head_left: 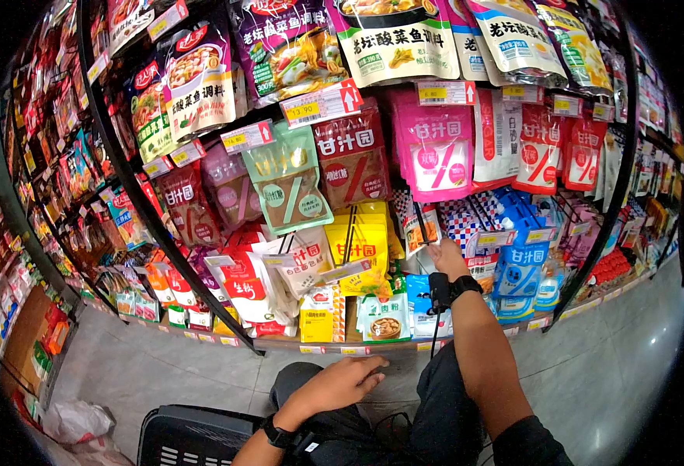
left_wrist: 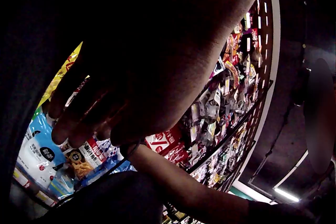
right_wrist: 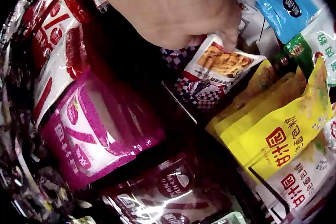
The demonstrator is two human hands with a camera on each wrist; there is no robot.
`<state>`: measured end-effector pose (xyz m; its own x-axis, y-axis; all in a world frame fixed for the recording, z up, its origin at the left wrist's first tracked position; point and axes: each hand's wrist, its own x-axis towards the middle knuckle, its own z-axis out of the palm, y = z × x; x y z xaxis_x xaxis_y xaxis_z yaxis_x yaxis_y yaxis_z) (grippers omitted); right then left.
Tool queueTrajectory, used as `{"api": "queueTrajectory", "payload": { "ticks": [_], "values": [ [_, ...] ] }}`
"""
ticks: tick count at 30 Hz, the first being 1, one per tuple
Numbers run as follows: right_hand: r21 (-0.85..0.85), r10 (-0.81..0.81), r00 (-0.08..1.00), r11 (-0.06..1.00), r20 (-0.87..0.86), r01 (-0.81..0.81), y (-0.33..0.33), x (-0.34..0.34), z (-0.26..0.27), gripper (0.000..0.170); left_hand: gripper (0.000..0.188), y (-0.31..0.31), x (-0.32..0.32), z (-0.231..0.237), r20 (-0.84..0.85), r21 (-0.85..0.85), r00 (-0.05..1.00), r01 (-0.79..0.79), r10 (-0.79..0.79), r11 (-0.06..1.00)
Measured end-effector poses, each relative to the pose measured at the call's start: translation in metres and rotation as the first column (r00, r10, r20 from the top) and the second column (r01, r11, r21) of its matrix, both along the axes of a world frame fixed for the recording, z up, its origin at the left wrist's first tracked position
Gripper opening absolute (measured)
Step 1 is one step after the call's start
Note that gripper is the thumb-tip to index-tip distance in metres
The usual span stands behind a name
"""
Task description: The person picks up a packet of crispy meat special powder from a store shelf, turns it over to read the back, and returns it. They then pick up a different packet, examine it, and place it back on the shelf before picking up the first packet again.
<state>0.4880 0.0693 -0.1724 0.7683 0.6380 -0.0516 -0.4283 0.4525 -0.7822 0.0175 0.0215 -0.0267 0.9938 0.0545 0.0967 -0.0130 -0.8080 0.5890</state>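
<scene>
My right hand [head_left: 449, 260] reaches into the shelf and pinches the edge of a small checkered packet [head_left: 419, 231] with a fried-food picture. In the right wrist view the fingers of the right hand [right_wrist: 210, 29] grip the packet [right_wrist: 223, 64] beside yellow bags [right_wrist: 283, 124]. My left hand [head_left: 344, 383] rests over the left knee, fingers loosely extended, holding nothing. It shows dark in the left wrist view, the left hand [left_wrist: 94, 108] with fingers hanging in front of blue and white packets [left_wrist: 42, 153].
Pink bags [head_left: 433, 151] and a green bag [head_left: 287, 179] hang above and left of the right hand. Blue bags [head_left: 520, 268] hang to its right. A black basket [head_left: 194, 435] stands on the floor at lower left. Dark shelf posts [head_left: 602, 210] flank this section.
</scene>
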Motion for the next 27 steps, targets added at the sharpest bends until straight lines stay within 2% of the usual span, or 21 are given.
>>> {"api": "queueTrajectory", "payload": {
  "ticks": [1,2,3,5,7,8,9,14,16,23,25,27],
  "values": [
    [-0.038,0.001,1.000,0.999,0.025,0.000,0.005,0.007,-0.009,0.044,0.032,0.000,0.000,0.001,-0.003,0.000,1.000,-0.002,0.002,1.000],
    [-0.148,-0.157,0.958,0.981,-0.240,0.123,0.006,0.006,-0.004,0.044,0.032,-0.001,0.000,0.002,-0.001,0.001,1.000,-0.001,0.001,1.000],
    [-0.147,-0.158,0.958,0.981,-0.239,0.125,0.004,0.003,0.000,0.044,0.031,-0.001,0.001,0.004,-0.067,-0.020,0.998,-0.021,0.020,1.000],
    [-0.298,-0.143,0.981,0.938,0.131,0.177,-0.002,-0.003,0.005,0.029,0.030,-0.002,0.001,0.005,-0.133,-0.039,0.991,-0.039,0.033,0.999],
    [-0.356,-0.112,0.944,0.907,0.311,0.225,-0.006,-0.007,0.014,0.023,0.031,-0.002,0.001,0.005,-0.116,-0.019,0.993,-0.027,0.024,0.999],
    [-0.254,-0.156,0.987,0.954,0.026,0.158,-0.019,-0.031,0.046,0.027,0.031,-0.002,0.001,0.006,-0.115,-0.016,0.993,-0.025,0.023,1.000],
    [-0.132,-0.153,0.953,0.984,-0.263,0.121,-0.026,-0.045,0.064,0.031,0.031,-0.002,0.001,0.005,-0.108,-0.008,0.994,-0.022,0.021,1.000],
    [-0.158,-0.137,0.954,0.983,-0.265,0.098,-0.031,-0.049,0.073,0.036,0.031,-0.003,0.001,0.005,-0.114,0.013,0.993,-0.024,0.025,1.000],
    [-0.174,-0.080,0.988,0.983,-0.131,0.057,-0.044,-0.065,0.088,0.037,0.031,-0.003,0.001,0.006,-0.113,0.002,0.993,-0.023,0.023,1.000],
    [-0.166,-0.115,0.973,0.983,-0.201,0.081,-0.046,-0.067,0.095,0.034,0.030,-0.004,0.001,0.008,-0.108,-0.007,0.994,-0.030,0.029,1.000],
    [-0.121,-0.031,0.984,0.993,-0.176,0.009,-0.039,-0.050,0.078,0.033,0.033,-0.008,0.001,0.016,-0.089,-0.035,0.995,-0.039,0.036,0.999],
    [-0.159,-0.055,0.982,0.987,-0.181,0.026,-0.038,-0.048,0.084,0.031,0.033,-0.011,-0.001,0.025,-0.074,-0.044,0.997,-0.035,0.032,0.998]
  ]
}}
